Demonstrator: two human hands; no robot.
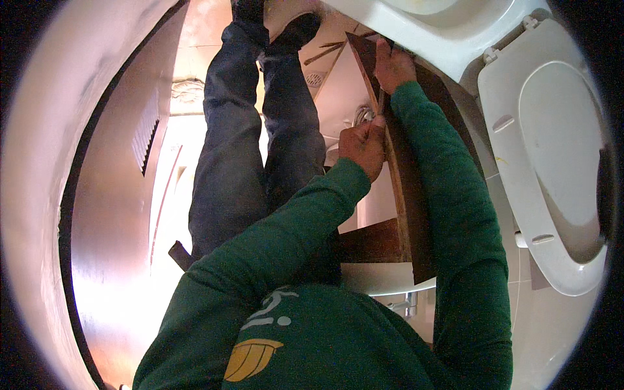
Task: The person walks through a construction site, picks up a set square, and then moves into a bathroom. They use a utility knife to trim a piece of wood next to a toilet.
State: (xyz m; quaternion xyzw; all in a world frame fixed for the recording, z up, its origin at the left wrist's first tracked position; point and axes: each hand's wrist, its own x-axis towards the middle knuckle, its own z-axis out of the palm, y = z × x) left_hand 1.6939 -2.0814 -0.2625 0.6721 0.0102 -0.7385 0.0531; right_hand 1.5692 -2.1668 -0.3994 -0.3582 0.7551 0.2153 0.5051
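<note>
A long dark brown wooden panel point(413, 214) with a paler raw edge runs between my two forearms. My left hand point(363, 148) is closed at that edge, thumb and fingers pinched together. A thin, light-coloured strip point(381, 101) shows just above the pinch; I cannot tell what it is or whether it is held. Farther up, my right hand point(394, 68) lies over the far end of the panel with its fingers curled round it. Something dark shows near those fingertips, too unclear to name. Coiled metal hose point(364, 116) sits just behind my left hand.
A white toilet with its oval seat and lid point(552, 136) stands at the right. A basin point(383, 278) and chrome tap point(408, 305) are low in the middle. Legs in dark trousers point(231, 149) stretch away beside a floor drain point(315, 79). A vented door point(117, 214) bounds the left.
</note>
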